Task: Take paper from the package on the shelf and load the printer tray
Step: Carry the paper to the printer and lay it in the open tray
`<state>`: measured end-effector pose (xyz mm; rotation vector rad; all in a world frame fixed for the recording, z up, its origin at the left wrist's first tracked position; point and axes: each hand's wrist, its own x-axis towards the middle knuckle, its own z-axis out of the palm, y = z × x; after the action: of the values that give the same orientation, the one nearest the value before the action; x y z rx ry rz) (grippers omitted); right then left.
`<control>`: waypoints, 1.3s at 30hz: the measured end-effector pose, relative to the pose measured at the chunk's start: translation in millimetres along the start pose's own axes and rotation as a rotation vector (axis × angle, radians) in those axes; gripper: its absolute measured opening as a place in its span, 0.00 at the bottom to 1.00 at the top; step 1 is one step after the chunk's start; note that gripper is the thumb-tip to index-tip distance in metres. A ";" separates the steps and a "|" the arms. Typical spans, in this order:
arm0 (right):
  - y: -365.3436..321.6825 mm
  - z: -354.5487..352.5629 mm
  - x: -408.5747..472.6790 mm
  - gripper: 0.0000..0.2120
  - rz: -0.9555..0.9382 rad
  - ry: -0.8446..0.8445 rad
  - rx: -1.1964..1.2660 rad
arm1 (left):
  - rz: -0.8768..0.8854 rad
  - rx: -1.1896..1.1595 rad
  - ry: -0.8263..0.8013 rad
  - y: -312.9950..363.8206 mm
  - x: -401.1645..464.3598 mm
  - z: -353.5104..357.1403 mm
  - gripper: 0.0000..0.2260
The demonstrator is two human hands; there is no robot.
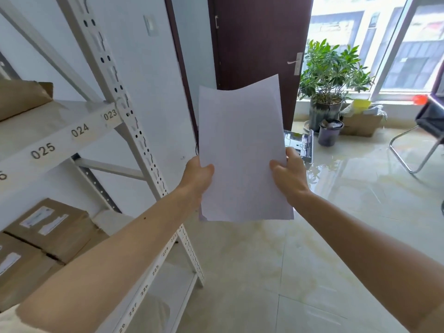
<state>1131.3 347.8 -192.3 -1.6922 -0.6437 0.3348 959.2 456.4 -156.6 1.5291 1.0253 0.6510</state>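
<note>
A thin stack of white paper (241,150) is held upright in front of me, away from the shelf. My left hand (197,175) grips its left edge and my right hand (289,175) grips its right edge, thumbs on the near face. Behind the sheets, on the floor by the door, lies a grey printer tray (302,146), mostly hidden by the paper and my right hand. A brown paper package (22,97) sits on the upper shelf at far left, partly out of frame.
The white metal shelving (115,109) with numbered labels stands at left, with cardboard boxes (45,234) on a lower level. A dark door (259,42), potted plant (329,78), purple bin (329,132), floor box (361,122) and chair (425,131) lie ahead and right on the glossy tile floor.
</note>
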 end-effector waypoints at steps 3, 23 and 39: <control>7.2 -7.5 30.9 0.10 -0.005 0.002 -0.008 | 0.004 -0.001 -0.013 4.6 26.1 21.2 0.13; 49.0 -38.0 250.6 0.11 -0.021 -0.041 -0.046 | -0.020 -0.010 0.041 51.5 191.8 147.6 0.15; 75.1 -46.6 420.6 0.10 -0.016 -0.017 -0.047 | -0.090 0.065 0.065 91.8 348.4 228.4 0.14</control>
<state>1512.2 546.8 -201.7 -1.7296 -0.6815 0.3256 1339.1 650.3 -163.0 1.5167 1.1675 0.6136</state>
